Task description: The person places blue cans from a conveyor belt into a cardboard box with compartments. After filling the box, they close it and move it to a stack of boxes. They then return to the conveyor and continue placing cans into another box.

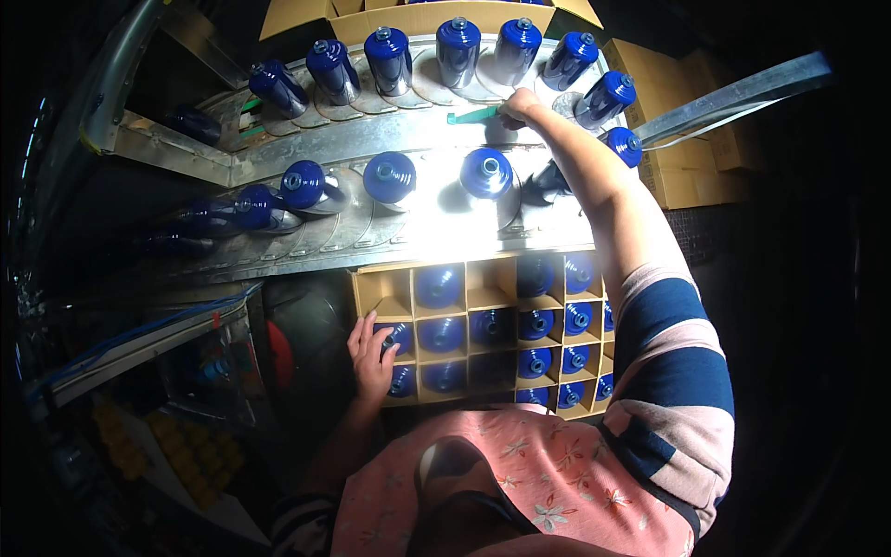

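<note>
My right arm stretches across the conveyor. My right hand is closed at the metal divider between the two conveyor lanes, on one end of a flat green strip. Glossy blue bottles with narrow open necks stand along both lanes; a blue bottle is just beyond this hand, and another blue bottle stands on the near lane. At the left side of a divided cardboard box, my left hand has its fingers spread over the edge, beside a blue bottle in a left cell.
Several box cells hold blue bottles, some dimmed by glare. A metal bar slants out on the right, by brown cartons. A metal frame post rises at the left. Another open carton lies beyond the conveyor.
</note>
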Action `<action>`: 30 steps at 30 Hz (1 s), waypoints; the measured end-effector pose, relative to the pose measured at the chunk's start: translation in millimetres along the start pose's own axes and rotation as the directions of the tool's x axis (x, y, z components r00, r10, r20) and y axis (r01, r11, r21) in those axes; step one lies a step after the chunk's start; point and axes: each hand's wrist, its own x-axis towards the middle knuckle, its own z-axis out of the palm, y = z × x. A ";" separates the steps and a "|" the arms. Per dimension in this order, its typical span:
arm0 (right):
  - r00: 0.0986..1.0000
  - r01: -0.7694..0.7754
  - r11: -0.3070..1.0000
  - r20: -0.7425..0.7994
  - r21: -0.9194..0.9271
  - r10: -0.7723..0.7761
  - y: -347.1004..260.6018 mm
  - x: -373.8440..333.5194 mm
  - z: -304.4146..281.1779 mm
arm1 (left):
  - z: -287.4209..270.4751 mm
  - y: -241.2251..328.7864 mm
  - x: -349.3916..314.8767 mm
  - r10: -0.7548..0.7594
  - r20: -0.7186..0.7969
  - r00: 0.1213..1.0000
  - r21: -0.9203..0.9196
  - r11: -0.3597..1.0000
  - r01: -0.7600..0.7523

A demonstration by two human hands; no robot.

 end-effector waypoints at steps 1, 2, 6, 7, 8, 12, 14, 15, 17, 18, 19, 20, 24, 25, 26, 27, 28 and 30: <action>1.000 0.002 0.998 -0.019 -0.065 -0.003 -0.7 0.0 3.8 | 3.1 -3.1 -1.1 -0.011 0.022 1.000 0.020 1.000 0.011; 1.000 -0.009 0.993 -0.030 -0.119 0.006 0.0 -1.3 5.0 | 5.2 -5.7 -2.3 -0.012 0.020 1.000 0.024 1.000 0.012; 0.999 0.032 0.953 0.004 -0.301 -0.032 -4.9 -13.4 -0.1 | 2.2 -6.5 -3.8 -0.035 0.034 0.999 0.051 0.998 0.033; 1.000 0.022 0.936 0.004 -0.352 -0.022 -6.1 -18.4 -5.5 | -0.7 -3.7 -3.1 -0.016 0.007 1.000 0.040 0.999 0.016; 0.998 0.040 0.940 0.068 -0.340 -0.017 -6.6 -24.9 -12.3 | -3.7 0.6 -2.4 -0.014 0.007 1.000 0.039 0.999 0.013; 0.995 0.100 0.995 0.018 -0.025 -0.100 4.1 -66.5 -63.9 | -8.0 24.7 0.6 0.003 -0.029 1.000 0.004 1.000 -0.003; 0.983 0.178 0.957 -0.093 0.230 -0.161 18.5 -103.1 -91.7 | -3.5 33.7 0.1 -0.019 0.057 0.998 0.026 1.000 0.017; 0.970 0.232 0.921 -0.141 0.311 -0.197 24.1 -122.4 -105.9 | -0.4 36.8 -1.2 -0.057 0.084 0.995 0.040 0.998 0.054; 0.949 0.310 0.808 -0.214 0.500 -0.231 38.9 -171.7 -129.8 | 0.5 37.0 -3.4 -0.022 0.146 0.989 0.039 0.999 0.017; 0.917 0.398 0.717 -0.260 0.572 -0.302 47.3 -205.4 -138.2 | 0.3 35.7 -3.6 -0.038 0.073 0.997 0.011 0.999 0.037; 0.880 0.475 0.622 -0.314 0.622 -0.357 53.4 -238.0 -138.7 | -1.1 33.8 -4.0 0.023 0.009 1.000 -0.016 1.000 -0.023; 0.868 0.491 0.550 -0.325 0.675 -0.377 58.5 -268.1 -137.8 | -2.7 32.5 -3.7 -0.013 -0.029 1.000 -0.048 0.999 0.011; 0.891 0.380 0.635 -0.451 0.672 -0.055 83.7 -390.7 -132.4 | -17.0 31.4 -6.7 0.008 0.070 0.998 -0.060 0.998 -0.004; 0.905 0.300 0.640 -0.422 0.707 0.043 90.8 -419.1 -127.5 | -21.1 32.8 -10.5 0.032 0.080 0.996 -0.068 0.997 -0.027; 0.918 0.255 0.604 -0.386 0.755 0.095 96.2 -444.7 -114.5 | -28.4 32.1 -15.5 -0.014 0.037 0.999 -0.075 0.997 0.017; 0.927 0.230 0.576 -0.356 0.785 0.115 100.9 -469.0 -94.2 | -36.2 28.8 -17.5 0.023 0.049 0.999 -0.081 0.997 -0.019; 0.940 0.228 0.580 -0.333 0.782 0.079 105.0 -488.3 -72.6 | -45.9 22.9 -17.4 -0.009 0.037 0.999 -0.090 0.996 0.012; 0.948 0.171 0.639 -0.302 0.750 0.102 119.7 -516.2 -39.4 | -65.3 12.2 -13.1 0.070 0.082 0.994 -0.123 0.991 -0.059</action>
